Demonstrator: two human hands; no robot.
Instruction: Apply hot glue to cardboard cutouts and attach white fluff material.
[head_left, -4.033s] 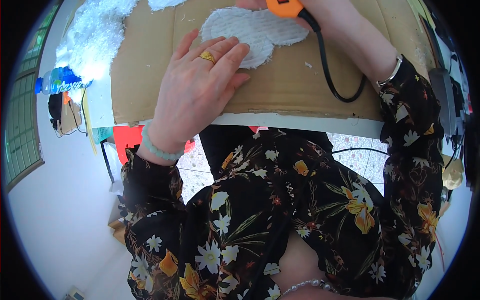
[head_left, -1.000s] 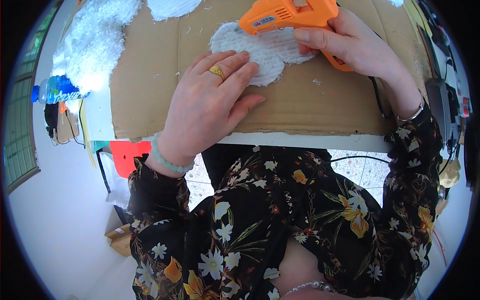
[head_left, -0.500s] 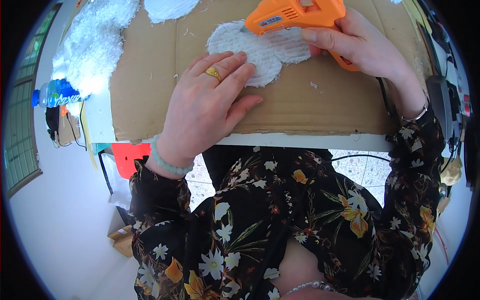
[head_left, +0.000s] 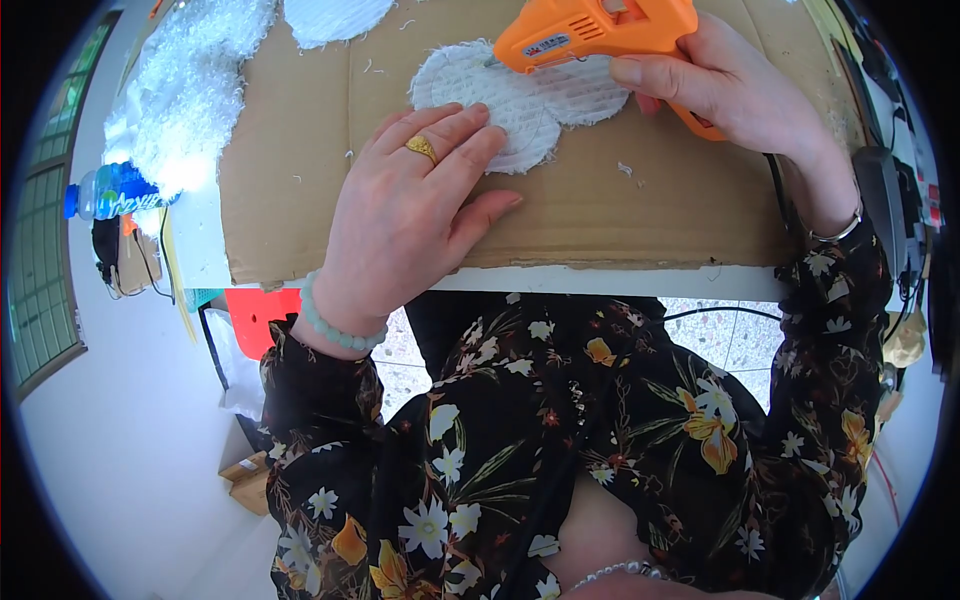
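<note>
My right hand (head_left: 735,85) is wrapped round the handle of an orange hot glue gun (head_left: 590,38). The nozzle points left and touches or hovers just over a white quilted fabric piece (head_left: 540,100) with rounded lobes and frayed edges. That piece lies flat on a sheet of cardboard (head_left: 620,220). Near its left lobe my left hand (head_left: 415,195) rests with fingers stretched out, the fingertips on the fabric's lower left edge and the thumb apart on the cardboard. Nothing is gripped in the left hand.
A second white fabric piece (head_left: 335,18) lies at the far edge. Shiny white fluffy material (head_left: 205,90) is heaped at the left, beside a blue-capped plastic bottle (head_left: 115,190). The glue gun's black cord (head_left: 778,190) runs down past my right wrist. Small white threads (head_left: 625,169) are scattered about.
The glue gun and my right hand have shifted very slightly to the right. The fabric piece and my left hand have moved a touch left; both hands keep the same pose.
</note>
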